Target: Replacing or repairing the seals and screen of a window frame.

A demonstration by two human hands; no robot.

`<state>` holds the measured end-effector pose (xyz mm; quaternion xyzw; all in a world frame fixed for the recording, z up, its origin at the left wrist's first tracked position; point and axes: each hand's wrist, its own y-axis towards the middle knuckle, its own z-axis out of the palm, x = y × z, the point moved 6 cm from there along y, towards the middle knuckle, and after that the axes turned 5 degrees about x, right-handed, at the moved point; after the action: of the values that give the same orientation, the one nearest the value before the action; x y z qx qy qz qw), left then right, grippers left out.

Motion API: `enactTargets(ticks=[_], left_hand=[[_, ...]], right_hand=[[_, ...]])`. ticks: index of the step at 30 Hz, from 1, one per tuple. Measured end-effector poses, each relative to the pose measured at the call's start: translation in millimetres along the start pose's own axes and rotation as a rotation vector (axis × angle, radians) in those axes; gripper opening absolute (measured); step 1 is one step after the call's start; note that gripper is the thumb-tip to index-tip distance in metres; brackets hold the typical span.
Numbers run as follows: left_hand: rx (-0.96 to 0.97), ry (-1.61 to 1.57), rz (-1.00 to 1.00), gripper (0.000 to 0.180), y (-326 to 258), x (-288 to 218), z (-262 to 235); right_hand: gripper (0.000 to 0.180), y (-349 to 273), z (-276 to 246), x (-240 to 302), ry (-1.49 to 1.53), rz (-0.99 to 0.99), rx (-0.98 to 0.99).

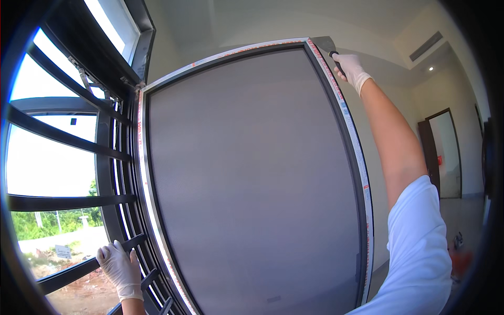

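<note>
Right grip (pixel 350 67) closed around a scraper handle at the top corner of a window screen; left grip (pixel 119 268) wrapped on a security bar.

Both hands wore white gloves. Fingers of the right one were curled tight on the dark handle of the scraper (pixel 329 48), whose flat grey blade lay against the upper right corner of the screen frame (pixel 350 131), where a strip of protective tape ran along the pale edge. Grey mesh (pixel 252 178) filled the swung-open frame between the two arms. Lower left, the other hand clasped one of the dark horizontal window bars (pixel 63 202), fingers folded over it, just beside the frame's left edge. A dark door (pixel 443 157) stood well apart at the right.
</note>
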<state>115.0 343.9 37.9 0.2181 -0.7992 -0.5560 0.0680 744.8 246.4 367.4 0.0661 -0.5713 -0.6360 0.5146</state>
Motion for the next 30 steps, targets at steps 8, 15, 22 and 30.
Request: enactTargets(ticks=[8,15,22,30], left_hand=[[0.069,-0.024,-0.036,0.047,-1.1,5.4,-0.3],[0.021,0.021,0.016,0.047,-4.3,0.4,2.4],[-0.014,-0.015,-0.021,0.043,-4.9,0.1,3.1],[-0.045,0.025,-0.026,0.047,-6.1,2.4,3.2]], right_hand=[[0.024,7.8,18.0,4.2,0.026,-0.082,0.034],[0.024,3.1,22.7,-13.1,0.048,-0.096,-0.015],[0.024,-9.8,12.7,-16.0,0.081,-0.115,0.0],[0.021,1.4,5.7,5.4,-0.057,-0.101,0.01]])
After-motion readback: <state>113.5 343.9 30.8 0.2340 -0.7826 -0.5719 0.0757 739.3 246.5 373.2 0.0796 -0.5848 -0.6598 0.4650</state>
